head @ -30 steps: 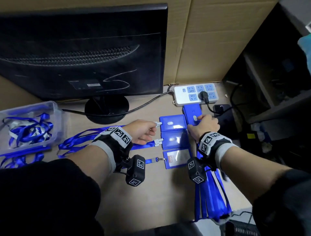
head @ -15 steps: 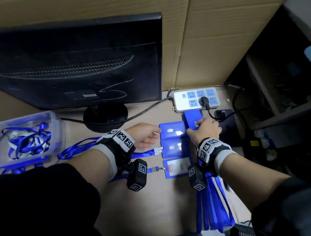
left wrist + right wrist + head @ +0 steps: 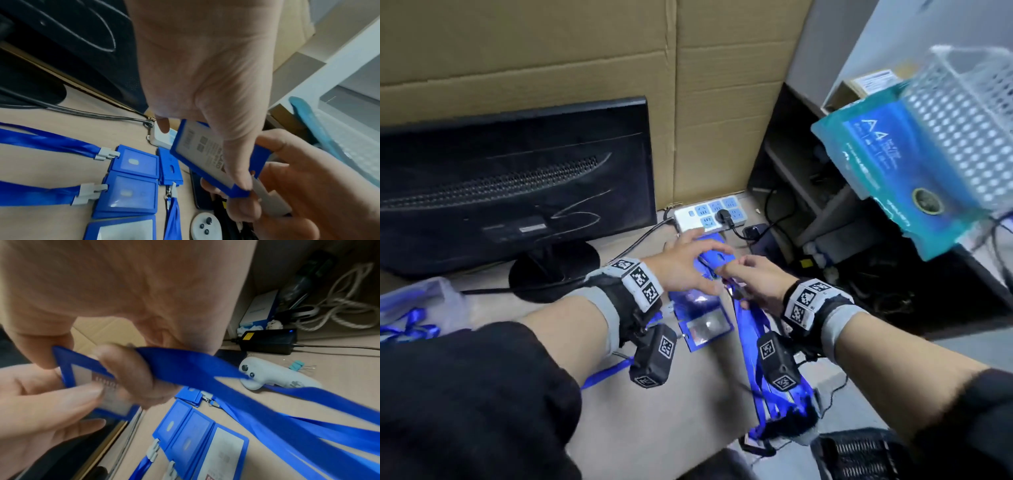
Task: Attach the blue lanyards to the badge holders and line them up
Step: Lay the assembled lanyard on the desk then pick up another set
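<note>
I see a black monitor (image 3: 513,178) at left of the head view, back panel toward me, on a round black stand (image 3: 554,269). Brown cardboard (image 3: 688,85) fills the upper frame behind it. A white power strip (image 3: 709,216) with blue sockets lies at centre against the cardboard, one black plug (image 3: 723,216) seated in it. A clear plastic bin (image 3: 421,305) sits at the left edge. At upper right, a teal A4 paper pack (image 3: 893,178) sits blurred beside a white perforated basket (image 3: 969,126). In the right wrist view, a black power adapter (image 3: 269,341) lies at right, a grey handheld controller (image 3: 277,379) below it, teal binder clips (image 3: 298,365) just beside that, and coiled white cable (image 3: 345,309) at upper right.
</note>
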Demonstrator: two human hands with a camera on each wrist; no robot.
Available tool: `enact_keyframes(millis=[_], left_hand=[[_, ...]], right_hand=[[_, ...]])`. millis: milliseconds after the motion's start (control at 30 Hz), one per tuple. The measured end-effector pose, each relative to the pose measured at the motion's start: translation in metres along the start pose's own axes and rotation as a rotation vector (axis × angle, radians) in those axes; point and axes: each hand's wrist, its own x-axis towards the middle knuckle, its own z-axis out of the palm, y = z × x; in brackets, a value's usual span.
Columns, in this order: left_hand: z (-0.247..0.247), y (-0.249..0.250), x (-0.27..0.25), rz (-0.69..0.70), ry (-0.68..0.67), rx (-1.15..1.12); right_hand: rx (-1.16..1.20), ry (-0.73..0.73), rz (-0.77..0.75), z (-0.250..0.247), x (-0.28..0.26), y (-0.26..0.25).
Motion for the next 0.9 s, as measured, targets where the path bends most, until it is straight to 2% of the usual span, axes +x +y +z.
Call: enact_keyframes(millis=[100,200,333,567,633,800,900], left_hand=[[0.003,0.017,-0.024,0.110,-0.097,0.009],[-0.005,0.010,-0.043,0.042,-0.083,-0.004],[-0.028,-0.007,-0.089,-0.055,-0.088,-0.011],[-0.056,-0.042,-0.185,-0.132,-0.040,-0.442],[-0.062,-0.056,-0.209,-0.140,-0.005,-0.476],[-0.067,-0.085,-0.262,-0.216,0.056,-0.555],[-0.069,-0.093,-0.287,-0.288,0.089,-0.611]], right_hand=[[-0.007,-0.044,0.005,0.009,-0.036,-0.002],[-0.018,-0.065,0.016,0.016,-0.063,-0.006],[-0.196,-0.079,-0.085,0.038,-0.081,-0.012],[-0.142,-0.341,-0.144,0.113,-0.092,-0.033],[-0.201,-0.396,-0.164,0.135,-0.095,-0.039],[-0.268,-0.640,-0.188,0.192,-0.098,-0.046],[-0.311,-0.682,-0.233,0.216,-0.099,-0.049]])
